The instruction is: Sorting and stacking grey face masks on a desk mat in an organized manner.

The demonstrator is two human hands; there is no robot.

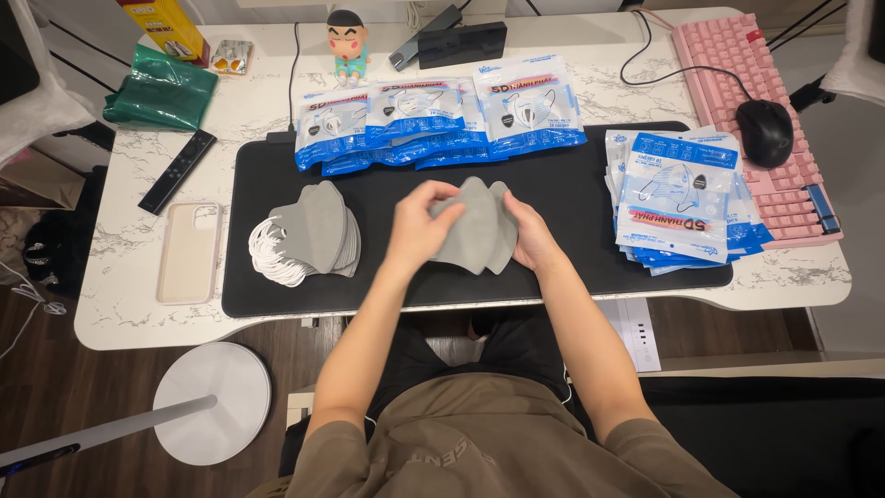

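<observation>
A black desk mat (572,198) covers the middle of a white marbled table (120,267). At about nine o'clock lie a pale phone (189,252) and a black remote (177,171); a green folded bag (161,88) sits at ten. A cartoon figurine (348,43) stands at twelve beside a black box (461,43). At two o'clock are a pink keyboard (751,83) and black mouse (764,131)

Bare black mat (572,198) is left open between the grey mask pile (318,231) at left, packet row (442,120) behind, and packet stack (682,198) at right.
</observation>
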